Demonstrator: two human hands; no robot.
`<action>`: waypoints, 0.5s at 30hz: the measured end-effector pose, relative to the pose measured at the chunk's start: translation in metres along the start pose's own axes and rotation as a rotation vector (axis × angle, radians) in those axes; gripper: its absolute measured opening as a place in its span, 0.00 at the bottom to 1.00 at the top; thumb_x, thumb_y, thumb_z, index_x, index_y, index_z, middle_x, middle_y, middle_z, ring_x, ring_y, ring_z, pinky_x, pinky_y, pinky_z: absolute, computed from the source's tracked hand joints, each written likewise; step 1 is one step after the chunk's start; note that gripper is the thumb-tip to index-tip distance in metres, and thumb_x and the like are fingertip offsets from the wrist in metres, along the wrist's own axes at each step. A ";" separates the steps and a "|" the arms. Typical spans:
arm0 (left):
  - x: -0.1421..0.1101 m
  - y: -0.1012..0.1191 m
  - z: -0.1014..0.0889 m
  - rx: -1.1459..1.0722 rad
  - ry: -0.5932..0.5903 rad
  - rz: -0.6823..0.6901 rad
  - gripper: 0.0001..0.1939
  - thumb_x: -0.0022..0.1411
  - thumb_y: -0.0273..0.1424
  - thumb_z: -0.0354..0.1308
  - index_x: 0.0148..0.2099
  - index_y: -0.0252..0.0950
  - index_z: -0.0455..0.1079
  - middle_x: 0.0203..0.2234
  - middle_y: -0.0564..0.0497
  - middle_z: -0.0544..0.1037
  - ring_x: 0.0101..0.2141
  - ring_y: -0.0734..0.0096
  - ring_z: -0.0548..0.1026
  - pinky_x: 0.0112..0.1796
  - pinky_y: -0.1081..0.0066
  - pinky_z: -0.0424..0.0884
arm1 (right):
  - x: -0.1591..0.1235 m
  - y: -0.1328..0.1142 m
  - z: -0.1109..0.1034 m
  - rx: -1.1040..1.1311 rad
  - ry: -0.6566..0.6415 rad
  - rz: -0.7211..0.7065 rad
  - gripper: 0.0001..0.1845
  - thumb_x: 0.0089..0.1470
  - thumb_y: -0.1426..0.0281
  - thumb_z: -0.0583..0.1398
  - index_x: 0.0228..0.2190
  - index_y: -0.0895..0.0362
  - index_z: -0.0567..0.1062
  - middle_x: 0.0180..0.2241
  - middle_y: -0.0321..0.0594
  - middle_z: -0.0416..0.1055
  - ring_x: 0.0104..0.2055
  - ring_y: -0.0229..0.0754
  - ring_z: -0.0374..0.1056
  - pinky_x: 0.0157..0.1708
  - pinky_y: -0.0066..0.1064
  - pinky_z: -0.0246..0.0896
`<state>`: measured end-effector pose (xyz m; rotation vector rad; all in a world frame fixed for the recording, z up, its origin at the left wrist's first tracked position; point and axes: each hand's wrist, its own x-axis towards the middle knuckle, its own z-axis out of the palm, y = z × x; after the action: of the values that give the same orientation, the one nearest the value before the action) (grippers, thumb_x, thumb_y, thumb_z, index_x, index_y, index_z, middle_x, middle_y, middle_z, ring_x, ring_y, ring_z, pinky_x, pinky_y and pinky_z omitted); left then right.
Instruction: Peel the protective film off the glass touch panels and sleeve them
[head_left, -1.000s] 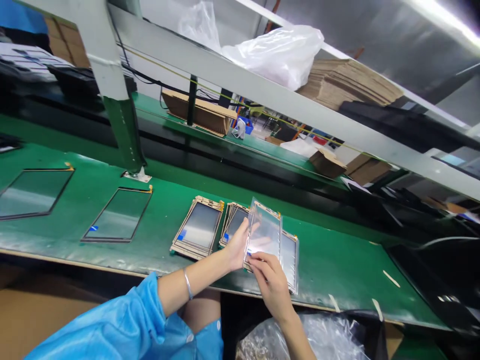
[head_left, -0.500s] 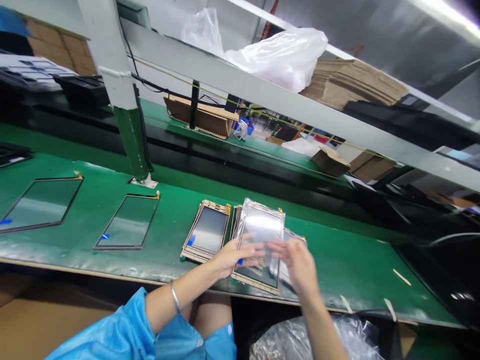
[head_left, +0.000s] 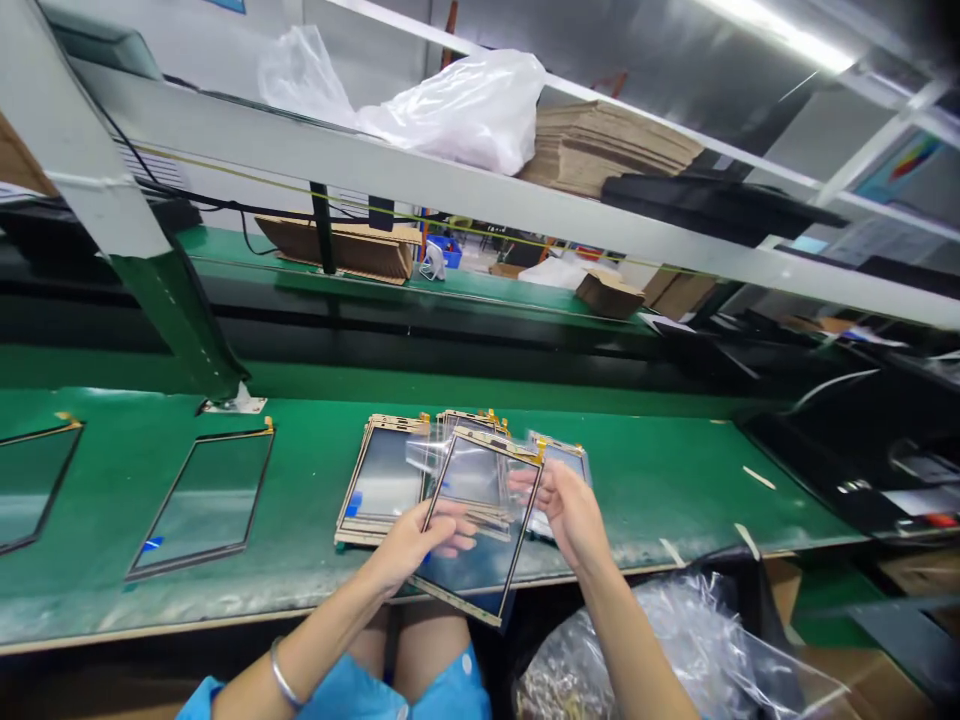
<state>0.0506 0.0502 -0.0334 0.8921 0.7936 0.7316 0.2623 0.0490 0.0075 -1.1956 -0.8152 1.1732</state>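
Observation:
My left hand [head_left: 416,541] grips a thin glass touch panel [head_left: 480,520] with a tan border and gold tab, held tilted above the green belt [head_left: 315,470]. A clear protective film [head_left: 431,450] hangs loose off the panel's top left. My right hand [head_left: 571,508] is closed at the panel's right edge, pinching the film there. Under the held panel lie three stacks of the same panels: a left stack [head_left: 375,482], a middle stack [head_left: 469,420] and a right stack [head_left: 564,458].
Two larger black-framed glass sheets [head_left: 206,497] lie on the belt to the left. A green post [head_left: 176,320] stands behind them. A clear plastic bag [head_left: 660,650] sits by my right leg. Cardboard sheets and bags fill the shelf above.
The view swung right and down. The panel has tilted flatter and come lower toward me. My right hand moved from the panel's front to its right edge, and film now hangs loose.

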 end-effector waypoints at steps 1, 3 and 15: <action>-0.001 0.000 -0.002 0.015 0.034 0.004 0.29 0.45 0.47 0.67 0.42 0.31 0.68 0.37 0.39 0.80 0.36 0.60 0.79 0.36 0.68 0.71 | -0.002 -0.001 0.005 0.013 -0.017 0.009 0.23 0.42 0.50 0.65 0.29 0.56 0.71 0.28 0.44 0.77 0.31 0.48 0.75 0.27 0.32 0.67; -0.003 0.000 -0.006 0.033 0.098 0.018 0.28 0.44 0.47 0.68 0.40 0.31 0.68 0.35 0.40 0.80 0.34 0.61 0.79 0.34 0.69 0.70 | -0.006 -0.005 0.009 0.040 -0.020 0.010 0.21 0.41 0.52 0.66 0.28 0.56 0.71 0.29 0.44 0.78 0.32 0.48 0.75 0.27 0.32 0.67; -0.029 0.005 0.000 0.070 0.275 0.186 0.34 0.47 0.39 0.67 0.53 0.32 0.61 0.26 0.47 0.79 0.27 0.65 0.78 0.30 0.71 0.69 | -0.004 0.008 0.021 0.151 0.004 0.019 0.21 0.37 0.53 0.68 0.23 0.55 0.70 0.21 0.36 0.73 0.24 0.43 0.71 0.23 0.31 0.65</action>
<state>0.0342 0.0288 -0.0205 0.9492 0.9922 1.0095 0.2398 0.0501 0.0048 -1.0833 -0.7010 1.2261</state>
